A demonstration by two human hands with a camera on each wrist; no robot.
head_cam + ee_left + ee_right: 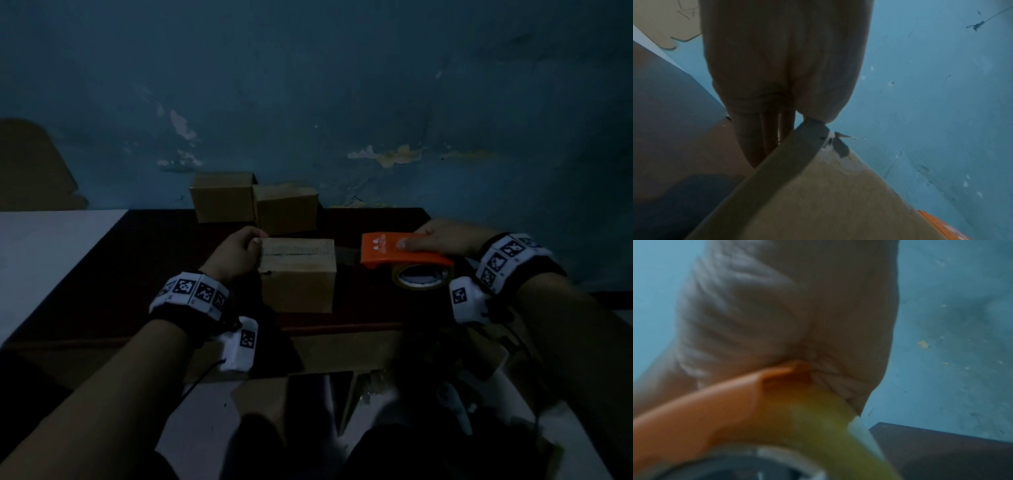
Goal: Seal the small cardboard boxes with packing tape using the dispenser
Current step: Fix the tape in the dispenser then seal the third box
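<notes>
A small cardboard box [297,274] stands on the dark table [144,274] in the head view, its top seam showing. My left hand [239,251] holds the box's upper left edge, thumb on top; in the left wrist view the fingers [764,138] lie against the box side [818,203]. My right hand [442,238] grips the orange tape dispenser [394,251] just right of the box, with its yellowish tape roll [423,275] below. A dark strip of tape [347,257] runs from the dispenser to the box's right edge. Up close, the dispenser [705,405] and roll [818,426] fill the right wrist view.
Two more cardboard boxes [222,197] [286,207] stand against the blue wall [342,85] behind. A white surface [44,253] lies left of the table. Flat cardboard [342,349] and an open box [301,401] lie near my legs below.
</notes>
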